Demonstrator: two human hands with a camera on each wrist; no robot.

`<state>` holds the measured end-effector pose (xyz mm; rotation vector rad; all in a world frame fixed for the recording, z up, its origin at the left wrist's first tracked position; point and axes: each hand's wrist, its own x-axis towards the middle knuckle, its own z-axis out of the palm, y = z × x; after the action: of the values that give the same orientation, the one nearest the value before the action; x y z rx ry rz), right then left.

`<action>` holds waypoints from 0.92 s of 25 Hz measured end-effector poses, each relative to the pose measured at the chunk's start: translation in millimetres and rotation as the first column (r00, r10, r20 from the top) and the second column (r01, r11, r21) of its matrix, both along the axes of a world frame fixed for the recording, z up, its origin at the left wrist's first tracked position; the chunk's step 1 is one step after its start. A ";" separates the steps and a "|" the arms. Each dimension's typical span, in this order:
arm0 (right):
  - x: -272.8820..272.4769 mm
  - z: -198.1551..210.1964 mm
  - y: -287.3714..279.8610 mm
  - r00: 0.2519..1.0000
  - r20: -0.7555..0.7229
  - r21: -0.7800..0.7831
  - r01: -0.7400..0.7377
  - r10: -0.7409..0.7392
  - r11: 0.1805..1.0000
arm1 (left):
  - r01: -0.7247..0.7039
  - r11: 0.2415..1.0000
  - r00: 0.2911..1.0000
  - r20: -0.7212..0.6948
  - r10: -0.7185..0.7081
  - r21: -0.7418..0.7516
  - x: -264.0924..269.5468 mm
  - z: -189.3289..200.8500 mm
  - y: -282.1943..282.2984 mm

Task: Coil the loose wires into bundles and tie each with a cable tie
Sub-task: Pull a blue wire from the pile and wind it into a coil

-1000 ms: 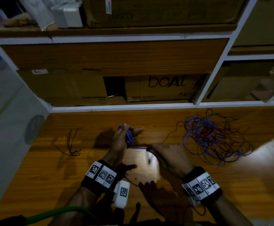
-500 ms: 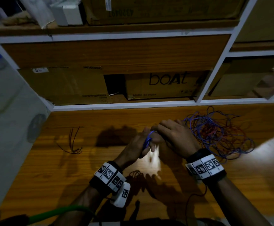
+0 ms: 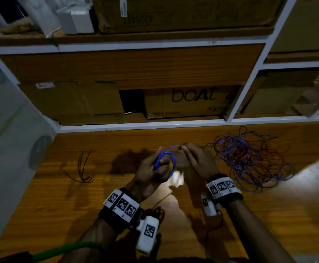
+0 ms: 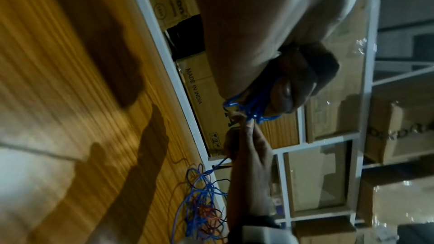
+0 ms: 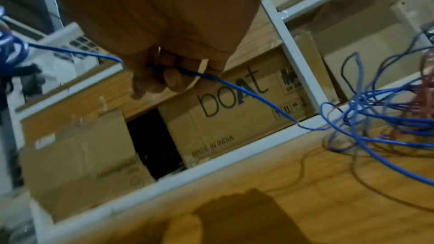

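Note:
A small coil of blue wire [image 3: 171, 160] is wound around the fingers of my left hand [image 3: 155, 168], which grips it above the wooden floor. The same blue coil [image 4: 254, 107] shows at my left fingertips in the left wrist view. My right hand [image 3: 194, 158] pinches the running strand of blue wire [image 5: 187, 72] just right of the coil. That strand trails right into a loose tangle of blue and red wires [image 3: 249, 160], seen also as the tangle [image 5: 380, 118] in the right wrist view.
A few dark cable ties [image 3: 83, 168] lie on the wooden floor [image 3: 78, 215] to the left. White-framed shelves [image 3: 141, 127] with cardboard boxes, one marked boAt [image 3: 189, 103], stand just behind. A green hose [image 3: 59, 251] crosses the near left corner.
My right hand has swung from the near side of the coil up and over to its far right, laying another turn of blue wire around my left fingers. The coil has grown.

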<state>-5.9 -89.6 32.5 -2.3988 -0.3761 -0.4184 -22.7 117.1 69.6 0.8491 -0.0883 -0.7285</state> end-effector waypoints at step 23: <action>-77.8 -24.7 6.1 0.938 -0.309 -0.078 -0.191 0.159 0.978 | -0.505 0.862 0.861 0.104 0.499 0.041 57.5 -5.6 15.8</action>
<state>-83.6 -83.5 7.8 -2.4567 -0.4777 0.0526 34.8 132.9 64.0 0.9195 0.0783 -0.1991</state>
